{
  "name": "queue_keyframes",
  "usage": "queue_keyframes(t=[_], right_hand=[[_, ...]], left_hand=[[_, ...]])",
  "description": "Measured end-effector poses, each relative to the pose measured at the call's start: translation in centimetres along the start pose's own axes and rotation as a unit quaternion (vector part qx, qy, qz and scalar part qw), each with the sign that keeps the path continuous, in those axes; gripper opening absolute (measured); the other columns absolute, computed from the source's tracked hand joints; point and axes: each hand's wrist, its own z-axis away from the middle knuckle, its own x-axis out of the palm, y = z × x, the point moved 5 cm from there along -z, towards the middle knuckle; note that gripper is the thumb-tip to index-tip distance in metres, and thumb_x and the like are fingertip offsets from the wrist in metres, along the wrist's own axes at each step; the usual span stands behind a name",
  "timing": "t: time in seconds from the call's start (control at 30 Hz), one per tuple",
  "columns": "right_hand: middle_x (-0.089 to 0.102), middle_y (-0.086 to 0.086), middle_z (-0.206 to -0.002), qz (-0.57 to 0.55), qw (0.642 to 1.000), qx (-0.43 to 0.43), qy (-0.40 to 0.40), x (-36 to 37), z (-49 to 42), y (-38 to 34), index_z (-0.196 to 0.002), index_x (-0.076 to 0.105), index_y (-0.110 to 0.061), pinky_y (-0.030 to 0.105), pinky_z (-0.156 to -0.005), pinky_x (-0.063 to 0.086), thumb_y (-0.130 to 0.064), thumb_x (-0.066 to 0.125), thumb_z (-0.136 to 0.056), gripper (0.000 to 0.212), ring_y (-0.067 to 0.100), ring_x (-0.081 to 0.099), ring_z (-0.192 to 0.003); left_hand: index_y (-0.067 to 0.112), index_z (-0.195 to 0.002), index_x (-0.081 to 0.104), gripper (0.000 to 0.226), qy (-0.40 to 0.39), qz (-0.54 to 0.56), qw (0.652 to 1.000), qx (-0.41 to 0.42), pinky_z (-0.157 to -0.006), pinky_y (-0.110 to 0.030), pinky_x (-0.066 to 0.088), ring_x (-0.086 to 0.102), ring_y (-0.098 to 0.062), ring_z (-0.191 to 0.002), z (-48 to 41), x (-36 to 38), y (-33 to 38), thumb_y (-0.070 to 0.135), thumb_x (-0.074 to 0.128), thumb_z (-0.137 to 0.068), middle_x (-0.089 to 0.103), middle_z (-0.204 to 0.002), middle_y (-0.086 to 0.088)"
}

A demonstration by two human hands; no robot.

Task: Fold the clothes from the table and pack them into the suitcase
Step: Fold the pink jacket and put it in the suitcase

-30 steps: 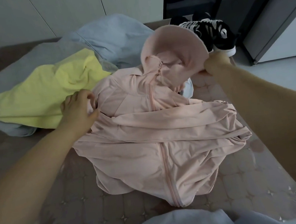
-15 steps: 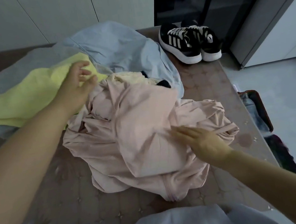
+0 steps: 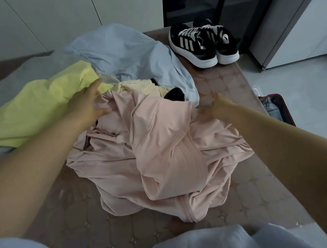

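A pink hooded zip jacket lies crumpled in the middle of the brown patterned table, its hood folded down over the chest. My left hand rests at the jacket's upper left corner, fingers straight and thumb on the pink cloth. At the upper right edge my right hand has its thumb raised and its fingertips touching the fabric. The open suitcase, dark red at the rim, stands on the floor beside the table's right edge with denim inside.
Behind the jacket lie a yellow garment, a grey one, a light blue one, a pale yellow knit and a small black item. Black-and-white sneakers stand at the table's far right corner.
The hood went from held up to folded down onto the jacket. My right hand left the hood for the jacket's right edge. My left hand came down onto the left corner.
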Motion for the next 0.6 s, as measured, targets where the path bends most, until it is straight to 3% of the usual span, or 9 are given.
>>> queue_keyframes(t=[0.03,0.07,0.13,0.2,0.33,0.4,0.43,0.5,0.6], right_hand=[[0.047,0.007,-0.136,0.045,0.998,-0.028,-0.022,0.3,0.1,-0.5,-0.143,0.027,-0.013,0.049,-0.102,0.039,-0.051,0.069,-0.076,0.088,0.032,0.043,-0.126],[0.054,0.005,-0.126,0.107,0.991,-0.066,-0.037,0.3,0.1,-1.0,-0.134,0.044,-0.017,0.045,-0.103,0.037,-0.041,0.067,-0.080,0.064,0.028,0.048,-0.120],[0.062,0.001,-0.084,0.199,0.972,-0.123,-0.036,-0.7,0.5,-1.6,-0.082,0.068,-0.030,0.035,-0.084,0.044,-0.024,0.061,-0.078,0.010,0.024,0.056,-0.089],[0.057,0.001,-0.064,0.185,0.968,-0.164,-0.038,-3.0,0.3,-1.4,-0.053,0.061,-0.027,0.031,-0.067,0.044,-0.018,0.064,-0.074,0.023,0.021,0.053,-0.071],[0.058,-0.001,-0.073,0.097,0.975,-0.198,-0.002,-10.2,0.6,-1.7,-0.077,0.066,-0.015,0.008,-0.064,0.040,-0.022,0.073,-0.079,0.010,0.008,0.049,-0.071],[0.064,0.005,-0.079,0.081,0.977,-0.198,0.002,-13.8,0.7,-2.0,-0.081,0.071,-0.022,0.025,-0.076,0.044,-0.033,0.076,-0.074,0.015,0.014,0.050,-0.079],[0.063,0.009,-0.078,0.084,0.977,-0.196,0.005,-15.1,0.7,-2.1,-0.079,0.072,-0.026,0.029,-0.074,0.044,-0.040,0.076,-0.071,0.017,0.018,0.049,-0.076],[0.062,0.005,-0.067,0.068,0.979,-0.192,0.032,-17.3,0.7,-2.9,-0.071,0.070,-0.030,0.022,-0.061,0.046,-0.040,0.076,-0.071,0.011,0.016,0.051,-0.066],[0.055,-0.013,-0.039,-0.048,0.969,-0.186,0.156,-19.1,-0.1,-4.5,-0.065,0.063,-0.024,0.007,-0.045,0.045,-0.017,0.073,-0.077,0.017,-0.002,0.049,-0.038]], left_hand=[[0.016,-0.135,0.044,0.062,-0.020,-0.041,0.999,-0.004,-0.095,-0.040,0.040,0.050,-0.034,-0.116,-0.4,0.0,0.0,0.025,0.072,-0.080,0.057,-0.124,-0.014],[0.013,-0.121,0.056,0.045,-0.043,-0.084,0.995,-0.009,-0.088,-0.038,0.042,0.054,-0.033,-0.107,-0.7,-0.1,0.0,0.027,0.070,-0.081,0.062,-0.111,-0.014],[0.005,-0.095,0.065,0.025,-0.102,-0.120,0.987,-0.011,-0.076,-0.035,0.042,0.057,-0.033,-0.090,-1.0,-0.3,0.0,0.027,0.068,-0.083,0.064,-0.094,-0.016],[0.003,-0.090,0.066,0.020,-0.151,-0.109,0.983,0.005,-0.072,-0.032,0.039,0.056,-0.031,-0.085,-1.5,-1.0,0.1,0.022,0.068,-0.084,0.065,-0.094,-0.014],[0.011,-0.091,0.068,0.015,-0.127,-0.053,0.989,0.053,-0.073,-0.027,0.033,0.051,-0.021,-0.081,-2.6,-4.9,1.6,0.023,0.069,-0.082,0.061,-0.090,-0.005],[0.011,-0.088,0.069,0.011,-0.079,-0.017,0.995,0.054,-0.076,-0.026,0.037,0.055,-0.024,-0.084,-3.8,-7.0,2.3,0.020,0.070,-0.081,0.064,-0.089,-0.008],[0.010,-0.089,0.069,0.011,-0.048,-0.005,0.997,0.056,-0.076,-0.024,0.039,0.058,-0.026,-0.086,-4.6,-8.0,2.6,0.018,0.071,-0.081,0.066,-0.090,-0.010],[0.006,-0.095,0.069,0.018,0.018,0.005,0.998,0.063,-0.069,-0.012,0.040,0.057,-0.024,-0.085,-6.4,-9.4,3.4,0.018,0.070,-0.081,0.066,-0.090,-0.012],[-0.001,-0.105,0.066,0.025,0.102,0.050,0.993,0.032,-0.070,-0.023,0.040,0.052,-0.020,-0.083,-8.8,-9.6,4.3,0.016,0.063,-0.087,0.064,-0.088,-0.017]])
